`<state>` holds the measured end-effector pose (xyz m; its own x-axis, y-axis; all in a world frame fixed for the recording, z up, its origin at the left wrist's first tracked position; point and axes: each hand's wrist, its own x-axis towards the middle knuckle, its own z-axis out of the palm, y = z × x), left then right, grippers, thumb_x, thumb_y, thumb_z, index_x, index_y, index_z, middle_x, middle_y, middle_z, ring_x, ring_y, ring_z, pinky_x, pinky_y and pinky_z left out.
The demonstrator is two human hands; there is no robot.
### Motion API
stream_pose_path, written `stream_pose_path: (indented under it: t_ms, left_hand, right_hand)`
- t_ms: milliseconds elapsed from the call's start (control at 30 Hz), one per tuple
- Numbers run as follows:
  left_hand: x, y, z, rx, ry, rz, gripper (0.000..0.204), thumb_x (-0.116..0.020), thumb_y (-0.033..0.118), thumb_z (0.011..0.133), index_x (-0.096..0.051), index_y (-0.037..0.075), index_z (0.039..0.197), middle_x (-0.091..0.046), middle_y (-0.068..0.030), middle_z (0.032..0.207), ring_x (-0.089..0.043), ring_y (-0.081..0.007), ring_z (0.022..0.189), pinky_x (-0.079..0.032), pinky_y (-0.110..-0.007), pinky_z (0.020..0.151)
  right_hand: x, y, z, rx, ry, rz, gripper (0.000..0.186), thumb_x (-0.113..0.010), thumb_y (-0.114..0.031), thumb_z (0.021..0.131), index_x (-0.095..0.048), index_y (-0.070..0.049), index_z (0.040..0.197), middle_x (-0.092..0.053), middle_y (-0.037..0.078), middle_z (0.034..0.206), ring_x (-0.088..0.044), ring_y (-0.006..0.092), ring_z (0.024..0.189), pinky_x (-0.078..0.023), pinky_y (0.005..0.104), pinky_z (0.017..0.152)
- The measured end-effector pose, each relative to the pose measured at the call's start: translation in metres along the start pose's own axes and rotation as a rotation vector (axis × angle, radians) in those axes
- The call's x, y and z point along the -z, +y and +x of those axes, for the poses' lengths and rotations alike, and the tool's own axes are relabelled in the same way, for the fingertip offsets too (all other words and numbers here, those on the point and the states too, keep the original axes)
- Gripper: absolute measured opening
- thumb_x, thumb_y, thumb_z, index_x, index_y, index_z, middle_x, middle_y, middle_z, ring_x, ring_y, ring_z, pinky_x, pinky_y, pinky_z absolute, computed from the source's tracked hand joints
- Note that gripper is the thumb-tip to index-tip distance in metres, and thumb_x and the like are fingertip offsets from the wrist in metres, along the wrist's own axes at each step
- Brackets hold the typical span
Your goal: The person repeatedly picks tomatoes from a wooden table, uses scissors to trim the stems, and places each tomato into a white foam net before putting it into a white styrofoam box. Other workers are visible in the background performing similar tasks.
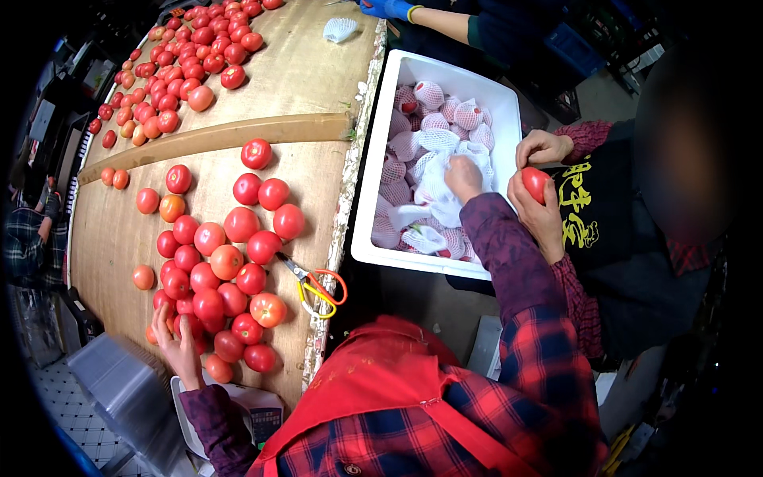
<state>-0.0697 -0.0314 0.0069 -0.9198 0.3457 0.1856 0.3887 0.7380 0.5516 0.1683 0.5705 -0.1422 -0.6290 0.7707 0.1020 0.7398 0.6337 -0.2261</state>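
Note:
My left hand (pixel 179 343) reaches among red tomatoes (pixel 208 305) at the lower left of the wooden table, fingers apart and touching the nearest ones. My right hand (pixel 465 179) is in the white foam box (pixel 367 230), fingers curled into a heap of white foam nets (pixel 437 165), their tips partly hidden. Around that heap lie net-wrapped fruits (pixel 429 95). Orange-and-yellow-handled scissors (pixel 316 292) rest by the tomatoes at the table's edge.
A co-worker (pixel 628 286) at the right holds a tomato (pixel 536 184) beside the box. A blue-gloved hand (pixel 385 9) is at the top. A wooden strip (pixel 214 141) divides the tabletop (pixel 302 71). Clear plastic containers (pixel 111 389) and a scale (pixel 266 421) sit lower left. Another person (pixel 32 238) stands far left.

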Motion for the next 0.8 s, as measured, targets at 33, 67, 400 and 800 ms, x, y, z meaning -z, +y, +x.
stream_pose_path:
  t_ms: [33,67,400,800]
  left_hand:
    - [0.000,0.002,-0.001,-0.002,-0.008,-0.026,0.039,-0.060,0.013,0.092,-0.054,0.001,0.128,-0.049,-0.0147,0.133,-0.043,-0.0279,0.130,-0.033,-0.040,0.109]
    - [0.000,0.005,-0.002,-0.006,-0.013,-0.042,0.038,-0.060,0.013,0.092,-0.054,0.001,0.128,-0.050,-0.0145,0.133,-0.043,-0.0275,0.129,-0.033,-0.039,0.109]
    - [0.001,0.037,-0.007,-0.002,0.038,-0.153,0.036,-0.058,0.015,0.094,-0.056,-0.001,0.126,-0.051,-0.0141,0.132,-0.048,-0.0263,0.124,-0.036,-0.039,0.106]
    - [-0.001,0.031,-0.024,0.214,-0.023,-0.443,0.030,-0.057,0.011,0.096,-0.057,-0.002,0.123,-0.061,-0.0089,0.115,-0.058,-0.0170,0.107,-0.046,-0.030,0.093]
  right_hand:
    - [0.003,0.003,0.011,-0.094,-0.009,0.009,0.025,-0.064,-0.022,0.079,-0.068,-0.001,0.091,-0.068,0.021,0.087,-0.066,0.0379,0.083,-0.052,0.0472,0.075]
    - [0.006,0.004,0.017,-0.122,0.031,0.207,0.031,-0.064,-0.026,0.080,-0.066,0.001,0.095,-0.067,0.022,0.090,-0.066,0.0385,0.086,-0.051,0.0466,0.077]
    - [0.047,-0.087,-0.011,0.099,0.285,0.735,0.032,-0.068,-0.024,0.082,-0.064,0.002,0.100,-0.067,0.018,0.094,-0.064,0.0347,0.084,-0.051,0.0397,0.078]
    - [-0.069,-0.075,0.010,-0.094,-0.522,0.090,0.054,-0.070,-0.048,0.074,-0.070,0.002,0.095,-0.067,0.024,0.099,-0.065,0.0395,0.093,-0.052,0.0439,0.082]
